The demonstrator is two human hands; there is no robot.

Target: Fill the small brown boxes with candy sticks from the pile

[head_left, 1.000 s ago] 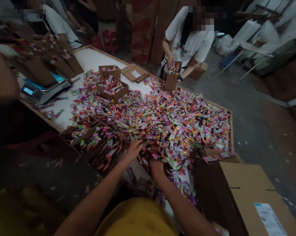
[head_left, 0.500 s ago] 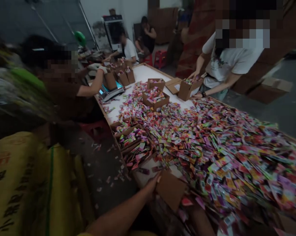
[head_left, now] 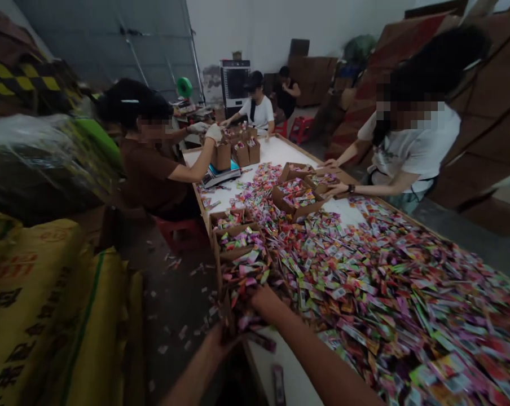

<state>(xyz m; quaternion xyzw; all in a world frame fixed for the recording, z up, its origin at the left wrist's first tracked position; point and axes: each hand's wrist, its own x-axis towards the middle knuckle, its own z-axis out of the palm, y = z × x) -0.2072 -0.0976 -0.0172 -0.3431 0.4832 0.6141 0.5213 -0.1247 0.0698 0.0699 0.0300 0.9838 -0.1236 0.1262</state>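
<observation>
My left hand [head_left: 218, 345] grips the near side of a small brown cardboard box [head_left: 227, 313] at the table's near left edge. The box is stuffed with colourful sachets. My right hand [head_left: 264, 301] rests at the box's right side, its fingers buried among the sachets, so I cannot see them. A huge heap of the same sachets [head_left: 386, 293] covers the white table [head_left: 280, 372] to the right of both hands.
Two more filled boxes [head_left: 238, 239] stand just beyond mine. A seated person in brown [head_left: 149, 169] works at a scale [head_left: 221, 175]. A person in white [head_left: 407, 152] reaches to boxes [head_left: 297, 197]. Yellow sacks [head_left: 39, 304] are stacked at left.
The view has swung left and up along the table. The flat brown box my left hand held is now full of sachets, and my right hand has come up beside it.
</observation>
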